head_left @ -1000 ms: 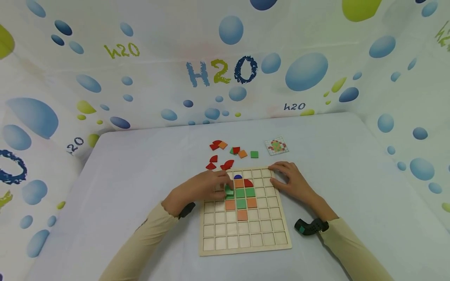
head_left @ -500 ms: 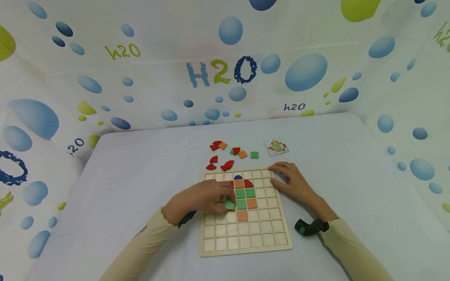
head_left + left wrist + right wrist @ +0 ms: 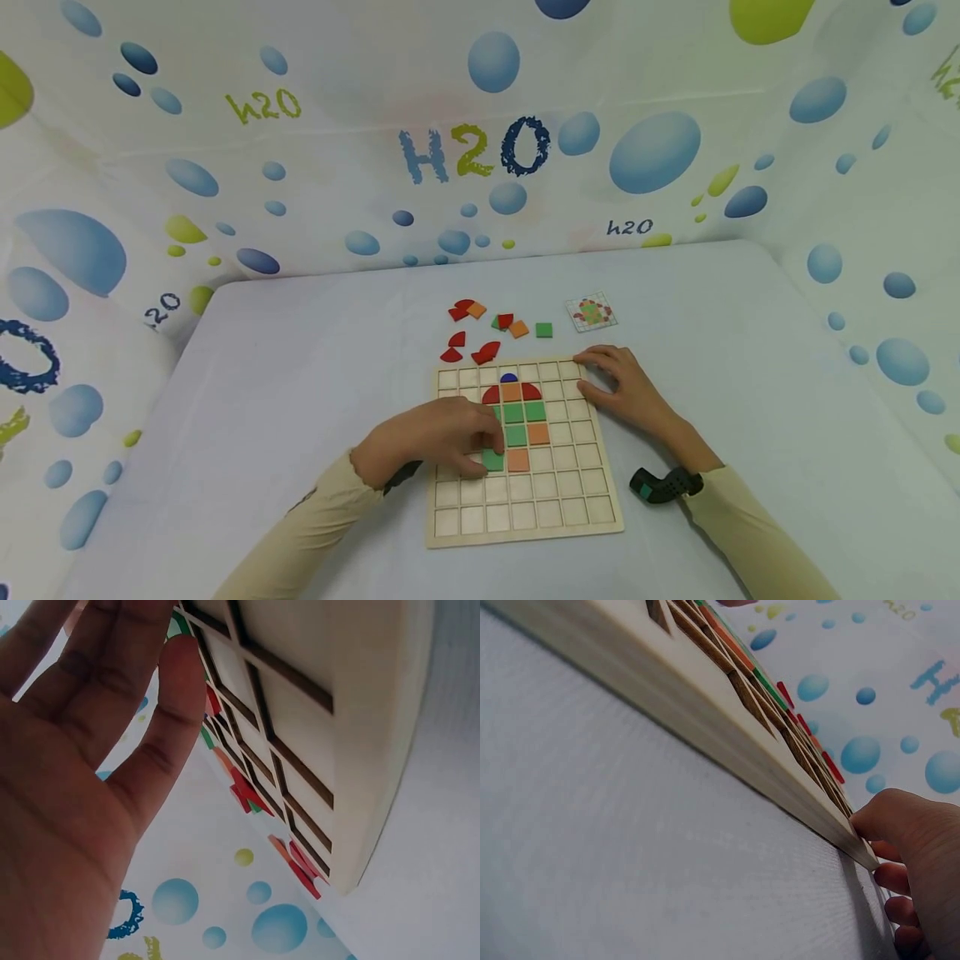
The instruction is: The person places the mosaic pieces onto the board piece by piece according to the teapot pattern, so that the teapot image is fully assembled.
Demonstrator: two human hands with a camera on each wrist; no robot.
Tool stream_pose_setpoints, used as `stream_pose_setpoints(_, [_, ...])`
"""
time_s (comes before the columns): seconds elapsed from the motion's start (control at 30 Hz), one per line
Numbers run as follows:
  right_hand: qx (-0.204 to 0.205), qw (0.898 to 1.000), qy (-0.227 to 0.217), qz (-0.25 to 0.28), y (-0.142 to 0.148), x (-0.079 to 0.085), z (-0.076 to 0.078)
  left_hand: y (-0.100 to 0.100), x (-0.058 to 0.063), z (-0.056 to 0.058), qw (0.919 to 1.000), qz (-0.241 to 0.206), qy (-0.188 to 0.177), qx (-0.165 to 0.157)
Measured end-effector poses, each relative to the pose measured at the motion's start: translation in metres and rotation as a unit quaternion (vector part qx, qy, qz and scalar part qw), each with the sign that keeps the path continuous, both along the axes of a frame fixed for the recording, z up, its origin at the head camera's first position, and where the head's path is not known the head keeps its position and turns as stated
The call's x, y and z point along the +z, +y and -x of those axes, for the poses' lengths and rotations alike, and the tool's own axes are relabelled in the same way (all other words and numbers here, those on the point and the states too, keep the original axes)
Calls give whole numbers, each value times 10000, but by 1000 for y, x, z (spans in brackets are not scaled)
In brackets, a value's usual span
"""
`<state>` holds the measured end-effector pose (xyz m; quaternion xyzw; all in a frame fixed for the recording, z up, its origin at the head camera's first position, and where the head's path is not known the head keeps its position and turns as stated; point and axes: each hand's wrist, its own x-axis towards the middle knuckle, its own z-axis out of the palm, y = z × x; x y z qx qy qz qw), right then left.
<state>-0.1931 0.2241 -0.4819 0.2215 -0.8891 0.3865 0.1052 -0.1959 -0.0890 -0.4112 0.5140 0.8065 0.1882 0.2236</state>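
A square wooden grid board (image 3: 555,487) lies on the table, with coloured tiles in its upper middle cells. My left hand (image 3: 438,437) is over its left half, thumb and fingertips pinching a green square tile (image 3: 492,461) at the cell left of an orange square tile (image 3: 517,460). In the left wrist view, a bit of the green tile (image 3: 178,624) shows by the fingertips. My right hand (image 3: 618,387) grips the board's far right corner; in the right wrist view the thumb (image 3: 881,814) presses the board's edge. Beyond my left fingers are green tiles and red quarter-circles (image 3: 531,391).
Several loose red quarter-circle pieces (image 3: 452,355), orange squares and a green square (image 3: 543,330) lie beyond the board. A pattern card (image 3: 591,312) lies behind the right hand. A blue piece (image 3: 508,378) sits in the top row. A printed cloth backdrop rises behind the table.
My left hand has come nearer down the board with the green tile, uncovering the red quarter-circle near the top. My right hand has stayed at the corner.
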Motion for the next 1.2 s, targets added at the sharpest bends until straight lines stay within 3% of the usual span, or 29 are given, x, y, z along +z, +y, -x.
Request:
stream_pose_setpoints(0.7, [47,9999,124,27,4,-1,-2,11,-2,-4,9996,247,137,-99])
stream_pose_setpoints(0.93, [76,9999,97,50,5,-3,-3,12,-5,-5,9998,132,146,-22])
stream_pose_setpoints(1.2, [98,9999,83,58,6,-6,-3,14,-2,2,9981,-75,578,187])
